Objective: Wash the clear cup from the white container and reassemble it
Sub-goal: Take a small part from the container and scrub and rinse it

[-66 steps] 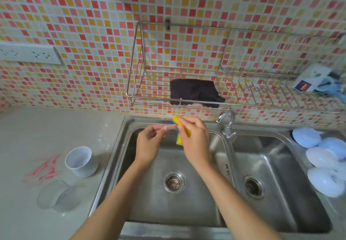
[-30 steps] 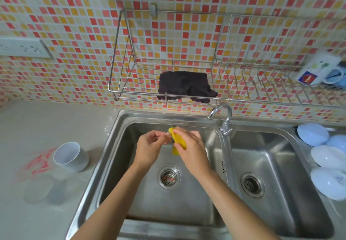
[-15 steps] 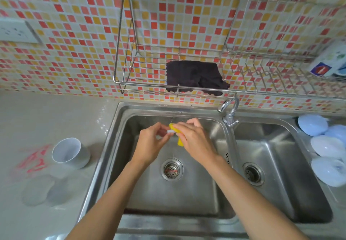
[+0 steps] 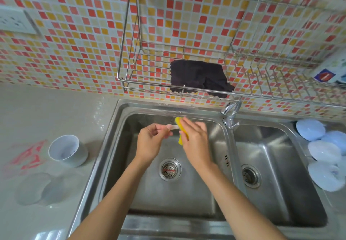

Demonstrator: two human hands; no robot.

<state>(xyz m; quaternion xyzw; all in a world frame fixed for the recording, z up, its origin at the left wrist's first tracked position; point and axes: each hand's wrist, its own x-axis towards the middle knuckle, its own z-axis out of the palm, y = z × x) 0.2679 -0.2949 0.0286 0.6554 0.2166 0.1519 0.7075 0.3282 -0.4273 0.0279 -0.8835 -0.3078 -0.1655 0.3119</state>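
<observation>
Over the left sink basin, my left hand pinches a thin pale piece, too small to identify. My right hand presses a yellow sponge against that piece. The white container stands upright on the counter left of the sink. In front of it the clear cup lies on the counter, faint and hard to make out. Neither hand touches the container or the cup.
A tap stands between the two basins, with no water seen running. A dark cloth hangs in the wire rack on the tiled wall. Several pale blue bowls lie right of the sink. A red stain marks the counter.
Both hands stay together over the left basin, the sponge shifting slightly against the thin piece. My view has tilted and drawn closer. The container and cup have not moved.
</observation>
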